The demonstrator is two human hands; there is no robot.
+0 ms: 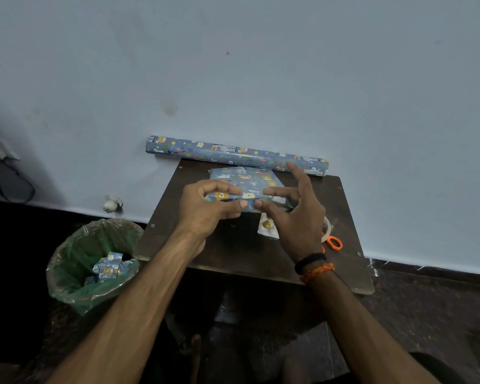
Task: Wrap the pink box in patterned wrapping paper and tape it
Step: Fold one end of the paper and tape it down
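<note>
Both hands on blue animal-print wrapped box (pixel 245 187) on dark wooden counter (pixel 233 253): left hand (pixel 205 209) grips near edge w/ thumb; right hand (pixel 297 214) fingers spread, thumb pressing.

Glossy printed paper covers the wrapped box (pixel 247 187) and the roll (pixel 233 155); the dark wooden tabletop (pixel 233 250) looks matt; the bin liner (pixel 75 253) is thin shiny plastic.

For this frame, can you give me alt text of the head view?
Two hands, left and right, press the near edge of a paper-wrapped box on a dark table. A paper roll lies behind; scissors right, bin left.
</note>
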